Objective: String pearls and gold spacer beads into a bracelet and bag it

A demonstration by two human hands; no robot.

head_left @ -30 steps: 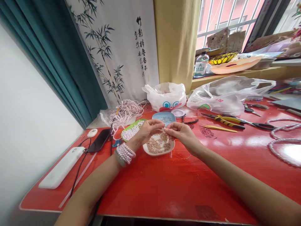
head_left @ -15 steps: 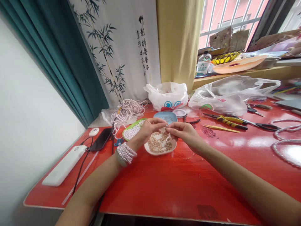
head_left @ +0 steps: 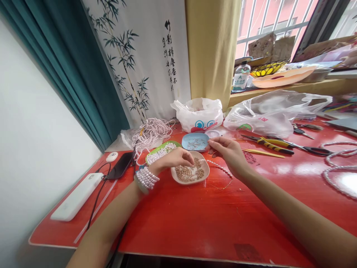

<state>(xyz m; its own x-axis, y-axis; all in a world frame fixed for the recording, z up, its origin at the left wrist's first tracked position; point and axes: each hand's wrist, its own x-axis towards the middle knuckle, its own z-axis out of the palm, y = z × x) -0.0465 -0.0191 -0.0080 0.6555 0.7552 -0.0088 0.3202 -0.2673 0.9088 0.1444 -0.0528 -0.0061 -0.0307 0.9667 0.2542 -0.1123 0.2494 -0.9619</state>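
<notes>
My left hand (head_left: 180, 158) reaches over the white dish (head_left: 206, 173) of gold beads (head_left: 184, 174). Its fingers are pinched together, pointing down at the beads; whatever they may hold is hidden. Around that wrist are several rows of pearly beads (head_left: 147, 178). My right hand (head_left: 224, 150) is closed in a pinch beside the blue dish (head_left: 206, 143), which contains small pale pieces. What lies between its fingertips is too small to make out. A thin beaded strand (head_left: 221, 168) runs from the white dish's right side onto the table below my right hand.
Left of the dishes are a green tray (head_left: 175, 143) of pearl beads, a heap of bead strings (head_left: 153, 132) and a phone (head_left: 119, 165). Pliers (head_left: 267, 144), yellow tweezers (head_left: 264, 153) and scissors (head_left: 309, 149) lie to the right. Plastic bags (head_left: 199, 113) stand behind.
My hands were fingertip to fingertip above the white dish and have parted. The left has dropped to the gold beads; the right has shifted rightward, and the beaded strand now shows.
</notes>
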